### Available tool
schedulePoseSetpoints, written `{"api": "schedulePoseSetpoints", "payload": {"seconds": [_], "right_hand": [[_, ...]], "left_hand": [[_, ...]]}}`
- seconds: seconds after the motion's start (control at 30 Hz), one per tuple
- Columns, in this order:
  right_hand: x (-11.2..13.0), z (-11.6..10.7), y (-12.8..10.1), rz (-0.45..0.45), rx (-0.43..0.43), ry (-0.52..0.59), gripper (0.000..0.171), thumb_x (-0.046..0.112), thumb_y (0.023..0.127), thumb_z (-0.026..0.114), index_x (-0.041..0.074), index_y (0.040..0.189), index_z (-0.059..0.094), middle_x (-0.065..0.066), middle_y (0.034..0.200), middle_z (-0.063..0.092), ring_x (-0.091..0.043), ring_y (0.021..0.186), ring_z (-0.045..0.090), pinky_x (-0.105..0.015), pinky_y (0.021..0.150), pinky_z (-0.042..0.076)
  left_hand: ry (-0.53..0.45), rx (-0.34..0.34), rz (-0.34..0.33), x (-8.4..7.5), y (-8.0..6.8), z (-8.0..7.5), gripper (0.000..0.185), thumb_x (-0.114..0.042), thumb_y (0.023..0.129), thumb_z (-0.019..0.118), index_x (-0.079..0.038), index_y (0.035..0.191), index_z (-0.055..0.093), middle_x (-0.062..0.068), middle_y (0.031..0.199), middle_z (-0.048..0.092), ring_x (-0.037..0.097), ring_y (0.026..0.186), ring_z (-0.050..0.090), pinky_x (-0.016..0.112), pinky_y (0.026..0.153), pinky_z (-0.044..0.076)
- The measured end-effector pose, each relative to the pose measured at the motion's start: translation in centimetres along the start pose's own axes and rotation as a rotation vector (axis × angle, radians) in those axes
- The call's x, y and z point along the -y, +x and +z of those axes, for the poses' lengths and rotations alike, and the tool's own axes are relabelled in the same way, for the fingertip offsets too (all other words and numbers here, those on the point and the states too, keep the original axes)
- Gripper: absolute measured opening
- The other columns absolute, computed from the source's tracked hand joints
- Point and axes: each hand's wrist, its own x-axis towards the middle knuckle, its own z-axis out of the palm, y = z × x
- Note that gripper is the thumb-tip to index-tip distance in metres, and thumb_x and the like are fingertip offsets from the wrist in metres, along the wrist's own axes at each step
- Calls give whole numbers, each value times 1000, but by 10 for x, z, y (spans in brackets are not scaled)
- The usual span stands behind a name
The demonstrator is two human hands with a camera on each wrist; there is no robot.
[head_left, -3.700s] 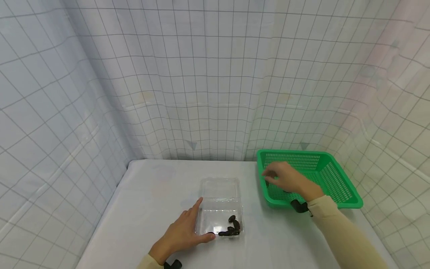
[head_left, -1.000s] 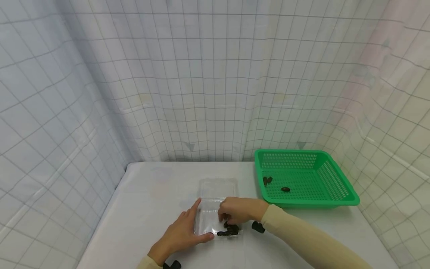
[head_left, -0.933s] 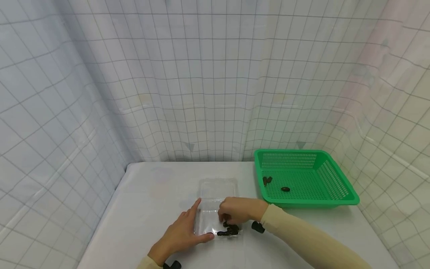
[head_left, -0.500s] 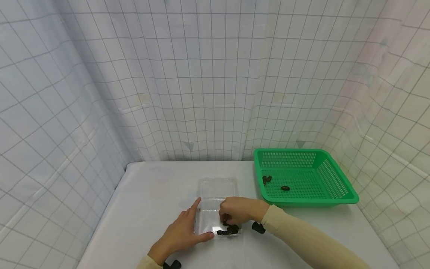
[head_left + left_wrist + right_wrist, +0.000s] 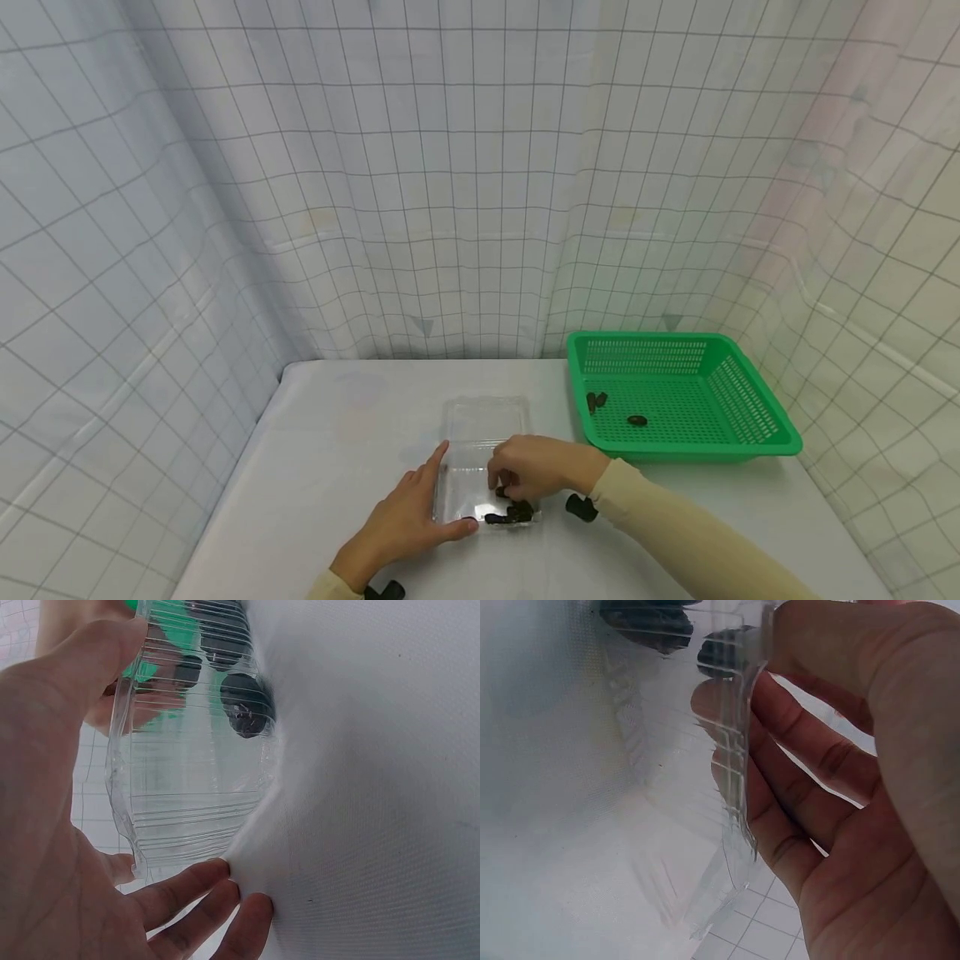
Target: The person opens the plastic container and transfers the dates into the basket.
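Note:
A clear plastic clamshell box [image 5: 459,492] lies on the white table with its lid folded back. Several dark, oval, wrinkled date-like fruits [image 5: 519,510] cluster in its front right corner. Over that corner my right hand [image 5: 536,467] reaches in from the right. Its thumb and fingertips pinch one dark fruit [image 5: 718,654], seen through the clear wall in the right wrist view. My left hand [image 5: 405,512] rests along the box's left side, fingers spread and thumb at the front rim. Through the wall the left wrist view shows another fruit [image 5: 246,705] near the bottom.
A green plastic basket [image 5: 690,451] stands at the back right, with a pair of dark fruits [image 5: 596,401] by its left wall and a single fruit [image 5: 637,421] on its floor. The clear lid [image 5: 486,417] lies behind the box. Gridded white curtains [image 5: 480,208] enclose the table.
My right hand has come from the basket to the box, and over the last half second it has risen slightly with a fruit in its fingertips. The left hand stays put.

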Motion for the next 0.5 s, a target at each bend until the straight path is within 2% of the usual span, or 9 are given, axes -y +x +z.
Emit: {"api": "schedulePoseSetpoints", "payload": {"seconds": [0.2,0.5], "right_hand": [[-5,-1,-3,-47,-42,99,21,1,104,82,13,120,86,5,104,79,1,90,71,-11,85,56],[-6,-1,-7,-79,-76,185,22,1,108,78,13,124,86,6,108,76,9,93,65,-13,90,59]], "left_hand": [[5,-4,13,1,0,1,133,-76,88,91,-20,188,22,21,172,61,36,139,67,64,93,64],[20,-5,4,4,3,6,134,-79,87,90,-20,188,24,22,170,62,34,136,68,63,91,65]]}}
